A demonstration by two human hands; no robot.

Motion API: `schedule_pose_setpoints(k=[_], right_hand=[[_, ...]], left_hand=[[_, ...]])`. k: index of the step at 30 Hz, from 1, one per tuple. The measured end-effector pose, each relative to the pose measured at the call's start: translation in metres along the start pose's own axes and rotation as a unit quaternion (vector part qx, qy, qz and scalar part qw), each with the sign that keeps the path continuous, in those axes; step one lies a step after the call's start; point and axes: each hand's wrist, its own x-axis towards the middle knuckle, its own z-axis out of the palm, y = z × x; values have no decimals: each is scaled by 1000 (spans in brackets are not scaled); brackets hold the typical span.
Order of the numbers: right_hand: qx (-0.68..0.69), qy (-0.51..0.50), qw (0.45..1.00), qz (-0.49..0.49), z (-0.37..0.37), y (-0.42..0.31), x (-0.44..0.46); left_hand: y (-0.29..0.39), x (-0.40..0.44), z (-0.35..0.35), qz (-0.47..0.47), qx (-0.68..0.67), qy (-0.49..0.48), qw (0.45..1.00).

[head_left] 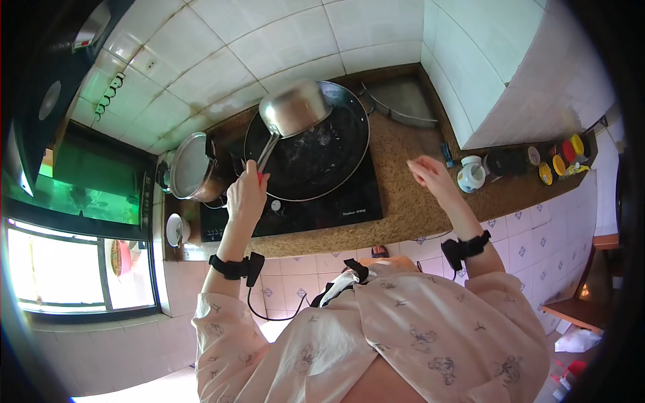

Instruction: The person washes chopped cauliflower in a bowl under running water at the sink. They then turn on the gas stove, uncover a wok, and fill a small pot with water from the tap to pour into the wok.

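Note:
My left hand [246,195] is wrapped round the long handle of a metal saucepan [295,107]. The saucepan is tipped over the back left of a wide black wok [302,171], with its outer wall towards me and its inside hidden. Some clear liquid with bubbles or glare shows in the wok, which rests on a black induction cooktop [316,216]. Off to the right, my right hand [432,178] hovers above the brown counter with loosely bent fingers and nothing in them. A white and blue jar [471,174] stands closest to it.
Left of the wok stands a metal pot [190,168] with a pale lid, and a small white bowl [177,230] sits nearer me. A curved glass lid [403,117] lies in the back corner. Several jars with coloured lids [558,163] line the right counter beside a tiled pillar [490,67].

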Motion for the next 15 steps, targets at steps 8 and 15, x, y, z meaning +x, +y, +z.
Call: schedule_pose_setpoints(k=[8,15], right_hand=[[1,99,994,-50,25,-7,132],[-317,115,930,-148,26,-8,190]], left_hand=[[-4,-30,0,-42,-174,3,984],[9,-61,-55,-286,-557,-155,764]])
